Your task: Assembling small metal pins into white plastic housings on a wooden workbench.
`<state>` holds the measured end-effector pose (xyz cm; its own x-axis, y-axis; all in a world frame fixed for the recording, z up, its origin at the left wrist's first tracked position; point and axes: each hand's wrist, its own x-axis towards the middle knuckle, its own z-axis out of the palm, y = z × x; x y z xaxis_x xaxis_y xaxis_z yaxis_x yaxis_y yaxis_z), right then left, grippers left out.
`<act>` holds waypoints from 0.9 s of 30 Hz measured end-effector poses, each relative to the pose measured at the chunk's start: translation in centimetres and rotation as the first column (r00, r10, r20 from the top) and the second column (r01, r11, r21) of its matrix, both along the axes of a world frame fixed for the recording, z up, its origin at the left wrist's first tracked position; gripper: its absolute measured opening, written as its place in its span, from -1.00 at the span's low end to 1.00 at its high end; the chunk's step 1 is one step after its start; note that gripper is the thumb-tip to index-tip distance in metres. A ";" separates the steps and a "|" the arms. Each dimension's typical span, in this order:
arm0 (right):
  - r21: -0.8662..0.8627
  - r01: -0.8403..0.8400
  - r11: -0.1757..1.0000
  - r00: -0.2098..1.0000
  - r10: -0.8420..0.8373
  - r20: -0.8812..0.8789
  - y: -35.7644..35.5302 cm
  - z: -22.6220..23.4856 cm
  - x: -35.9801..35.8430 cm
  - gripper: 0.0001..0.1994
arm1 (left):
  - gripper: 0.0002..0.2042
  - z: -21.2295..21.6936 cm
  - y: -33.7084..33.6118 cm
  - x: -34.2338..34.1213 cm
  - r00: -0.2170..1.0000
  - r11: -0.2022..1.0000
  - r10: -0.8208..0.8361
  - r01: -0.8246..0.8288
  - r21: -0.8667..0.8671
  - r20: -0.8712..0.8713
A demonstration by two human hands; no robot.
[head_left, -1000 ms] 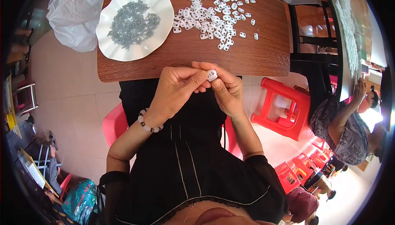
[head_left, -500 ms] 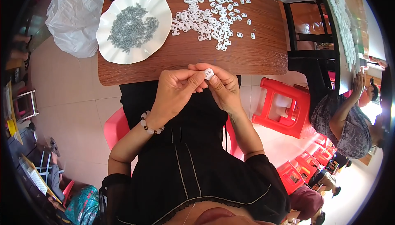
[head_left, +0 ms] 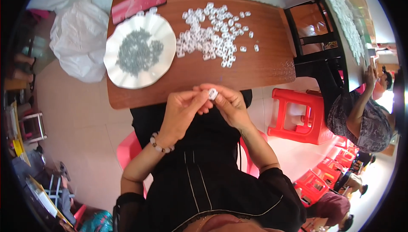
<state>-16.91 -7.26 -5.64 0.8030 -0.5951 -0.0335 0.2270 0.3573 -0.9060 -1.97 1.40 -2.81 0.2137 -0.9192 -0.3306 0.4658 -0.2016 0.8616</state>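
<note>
Just off the table's near edge, my left hand (head_left: 183, 112) and my right hand (head_left: 233, 109) meet. Between their thumbs and fingertips they pinch a small white two-hole cord lock (head_left: 213, 93). Both hands are closed on it, and the fingers hide whether anything else is held. Beyond them, a loose pile of similar white cord locks (head_left: 207, 36) spreads over the brown wooden table (head_left: 255, 68). At left stands a white plate (head_left: 111, 64) with a wavy rim, holding a heap of small grey springs (head_left: 137, 53).
A pink-red box (head_left: 139, 6) lies behind the plate, with a few white pieces beside it. A white plastic bag (head_left: 79, 41) rests left of the table. At right are a red stool (head_left: 297, 115) and a person in a patterned top (head_left: 357, 119) at another table.
The view has tilted up, so table and hands sit lower in the picture. My hands keep their pinch on the cord lock, which looks slightly turned.
</note>
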 end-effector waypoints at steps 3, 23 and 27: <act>-0.020 -0.015 1.000 1.000 0.014 -0.016 0.3 0.0 0.3 -0.60 | -0.75 -0.6 0.4 0.3 0.998 1.000 0.007 -0.008 -0.010 -0.060; -0.663 0.162 0.731 0.881 -0.410 -0.236 -10.6 10.7 1.9 -0.73 | -0.73 -1.2 1.1 0.7 0.992 0.999 0.047 -0.046 0.007 -0.118; -0.888 0.326 0.324 0.732 -0.681 0.020 -24.1 14.2 2.8 -0.65 | -0.73 -1.0 1.0 0.0 0.993 1.000 0.009 -0.011 -0.011 -0.114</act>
<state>-14.10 -31.35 8.60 0.3739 -0.7616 0.5293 -0.2586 -0.6337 -0.7291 -1.97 2.38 -3.80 0.1844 -0.9213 -0.3423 0.5630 -0.1865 0.8052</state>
